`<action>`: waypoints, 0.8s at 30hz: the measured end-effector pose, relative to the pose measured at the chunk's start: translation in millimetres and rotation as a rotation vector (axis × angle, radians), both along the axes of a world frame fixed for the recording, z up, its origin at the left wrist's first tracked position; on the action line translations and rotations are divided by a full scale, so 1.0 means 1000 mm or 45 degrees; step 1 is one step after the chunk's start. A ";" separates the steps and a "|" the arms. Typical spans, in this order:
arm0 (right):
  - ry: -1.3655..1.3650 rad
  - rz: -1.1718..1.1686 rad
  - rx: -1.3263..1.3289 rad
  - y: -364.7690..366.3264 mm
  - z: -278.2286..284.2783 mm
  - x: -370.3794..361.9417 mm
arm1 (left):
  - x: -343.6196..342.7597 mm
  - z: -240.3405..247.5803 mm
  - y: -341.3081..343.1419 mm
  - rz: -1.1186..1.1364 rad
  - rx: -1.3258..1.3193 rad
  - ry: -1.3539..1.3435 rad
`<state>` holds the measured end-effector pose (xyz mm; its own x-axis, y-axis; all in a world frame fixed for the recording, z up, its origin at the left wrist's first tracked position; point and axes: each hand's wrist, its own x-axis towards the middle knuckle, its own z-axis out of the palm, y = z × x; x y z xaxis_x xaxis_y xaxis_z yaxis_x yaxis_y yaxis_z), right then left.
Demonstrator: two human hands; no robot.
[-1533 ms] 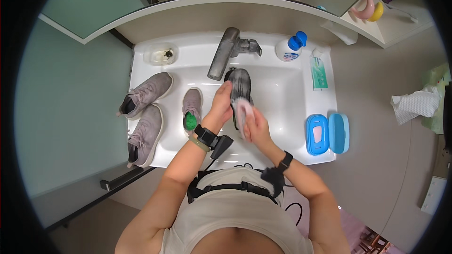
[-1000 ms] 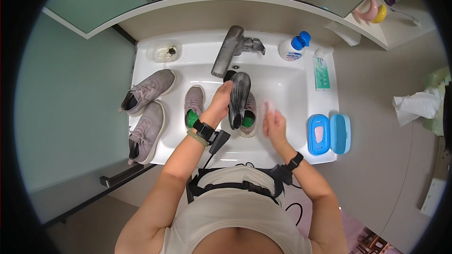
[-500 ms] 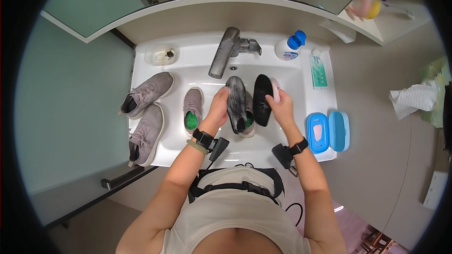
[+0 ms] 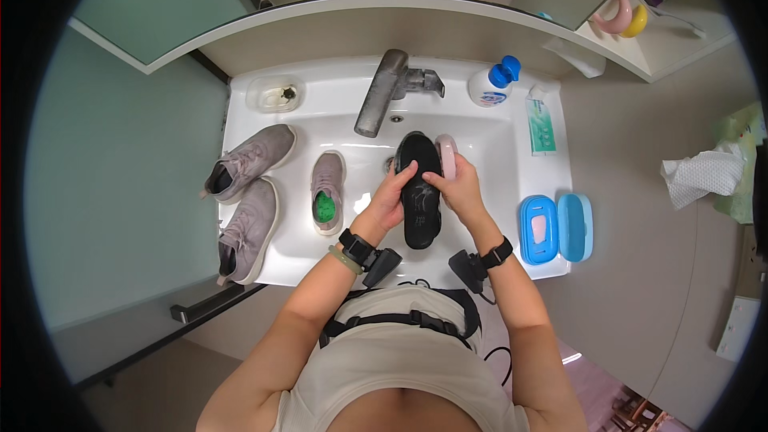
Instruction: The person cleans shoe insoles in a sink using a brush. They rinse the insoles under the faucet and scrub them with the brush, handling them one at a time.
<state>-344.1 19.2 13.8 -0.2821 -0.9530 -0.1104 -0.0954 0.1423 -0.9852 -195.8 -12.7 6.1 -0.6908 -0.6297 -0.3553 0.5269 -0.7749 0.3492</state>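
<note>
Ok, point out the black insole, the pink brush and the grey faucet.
Black insole [image 4: 419, 196]: head view, middle of its upward face.
Pink brush [image 4: 447, 157]: head view, middle of its pink body.
Grey faucet [image 4: 381, 94]: head view, on its spout.

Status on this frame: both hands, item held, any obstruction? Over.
Left hand: gripping black insole. Right hand: same insole, plus pink brush. Insole over white basin. Grey faucet beyond, apart from insole.

Room right of brush [image 4: 446, 156] — faucet [image 4: 382, 94] ahead
</note>
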 end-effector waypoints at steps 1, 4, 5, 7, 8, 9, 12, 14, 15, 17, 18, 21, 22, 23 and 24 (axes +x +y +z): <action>0.214 0.019 -0.047 0.000 0.001 0.003 | 0.002 -0.003 0.000 -0.075 0.019 -0.003; 0.575 -0.008 -0.201 0.000 0.003 0.000 | -0.001 -0.009 0.001 -0.030 0.060 -0.138; 0.391 -0.081 -0.029 -0.001 0.001 -0.011 | -0.002 -0.010 -0.001 -0.034 0.058 -0.135; -0.364 -0.163 0.192 0.004 0.026 -0.010 | 0.003 -0.015 -0.006 -0.072 -0.065 -0.198; -0.361 -0.168 0.193 0.011 0.039 -0.009 | 0.000 -0.011 -0.007 -0.077 -0.063 -0.194; -0.600 -0.149 0.254 0.018 0.046 -0.008 | -0.003 -0.003 -0.008 -0.099 -0.050 -0.182; -0.998 -0.015 0.477 0.031 0.060 0.022 | -0.009 -0.016 -0.006 -0.138 0.040 -0.155; -0.776 -0.046 0.346 0.020 0.042 0.028 | -0.019 -0.021 0.000 -0.188 0.118 -0.126; -0.776 -0.062 0.345 0.008 0.037 0.016 | -0.021 -0.020 0.007 -0.233 0.042 -0.239; -0.881 -0.283 0.088 -0.020 0.035 -0.008 | -0.022 -0.007 0.014 -0.347 -0.067 -0.269; -0.882 -0.285 0.085 -0.015 0.031 -0.006 | -0.023 -0.011 0.016 -0.350 -0.070 -0.269; -0.676 -0.187 0.237 0.016 0.012 0.036 | -0.018 -0.023 0.003 -0.124 0.089 -0.256; -0.811 0.036 0.348 0.035 0.019 0.046 | -0.010 -0.024 -0.001 -0.217 0.093 -0.294; -0.687 -0.049 0.340 0.029 0.017 0.044 | -0.009 -0.025 -0.001 -0.207 0.120 -0.261; -0.562 -0.132 0.332 0.017 0.014 0.039 | -0.007 -0.026 0.000 -0.196 0.148 -0.229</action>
<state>-305.4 36.5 27.4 -0.2466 -0.8475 -0.4700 0.3486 0.3749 -0.8590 -203.1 -12.8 -19.9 -0.6946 -0.4699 -0.5447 0.3372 -0.8815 0.3305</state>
